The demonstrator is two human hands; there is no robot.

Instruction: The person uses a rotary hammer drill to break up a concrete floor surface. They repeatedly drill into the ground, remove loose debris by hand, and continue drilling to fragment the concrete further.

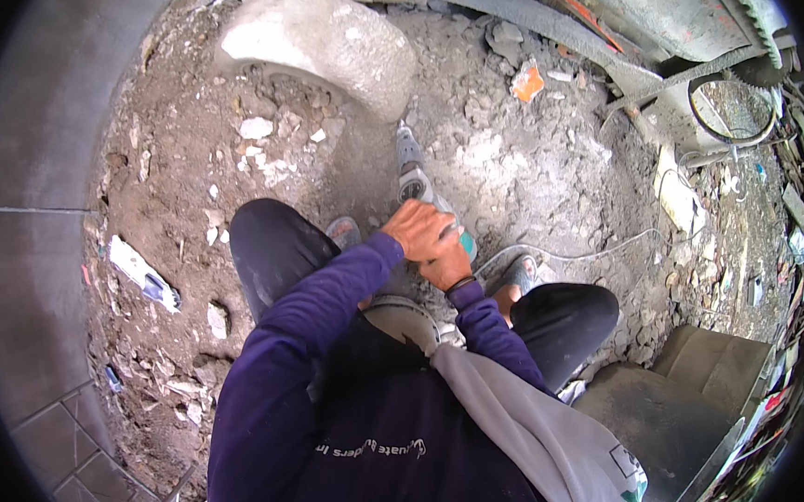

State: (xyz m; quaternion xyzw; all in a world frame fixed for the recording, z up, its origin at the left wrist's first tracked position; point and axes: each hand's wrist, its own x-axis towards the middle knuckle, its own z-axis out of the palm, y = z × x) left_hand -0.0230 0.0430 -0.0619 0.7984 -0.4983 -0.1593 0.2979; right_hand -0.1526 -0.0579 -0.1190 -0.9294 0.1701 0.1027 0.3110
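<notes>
A power hammer drill (423, 186) with a grey body and a teal rear part stands in front of me, pointing away. My left hand (420, 229) is closed over its body, and my right hand (446, 265) grips the rear end just behind. The two hands touch. At the far end, the tool's tip (402, 123) is at the lower edge of a large rounded pale concrete or stone lump (331, 42); whether it touches is unclear. From the rear of the tool a grey power cord (570, 258) runs off to the right. My fingers hide the trigger and handle.
Loose soil and rubble (507, 153) surround my sandalled feet. An orange fragment (527, 83) lies ahead right. Metal machine parts (692, 7) and a metal ring (733, 112) stand at upper right. A smooth grey surface (37, 136) borders the left; a dark cushion-like slab (657, 401) lies lower right.
</notes>
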